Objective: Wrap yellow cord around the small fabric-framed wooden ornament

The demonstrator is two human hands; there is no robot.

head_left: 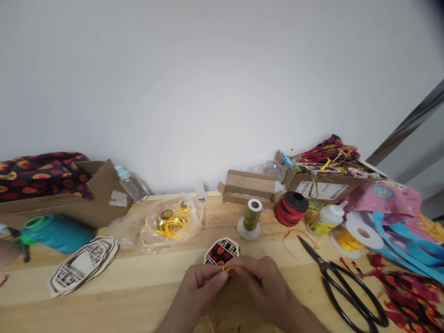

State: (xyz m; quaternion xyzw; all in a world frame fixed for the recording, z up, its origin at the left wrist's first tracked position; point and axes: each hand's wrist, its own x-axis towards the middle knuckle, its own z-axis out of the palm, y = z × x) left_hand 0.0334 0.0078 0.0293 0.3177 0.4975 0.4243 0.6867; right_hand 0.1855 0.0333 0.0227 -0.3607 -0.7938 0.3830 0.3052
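Hands: The left hand pinches a yellow cord between thumb and forefinger; the right hand closes on the same cord, fingertips meeting its partner's.
Cord: A short bright length shows at the fingertips; fingers hide the rest of the grip.
Left edge: Part of another person's arm enters beside a teal spool lying on its side, below a box filled with patterned cloth.
Left table: Pale cutouts lie stacked; behind them, a bottle leans by the box, and a clear bag holds yellow cords.
Center: A patterned tag lies just beyond the hands, which cover its lower edge; a green spool stands behind, before a small box.
Right table: A red spool, scissors near the right hand, a glue bottle and a yellow spool crowd together.
Right edge: Blue strips drape above dark cloth scraps.
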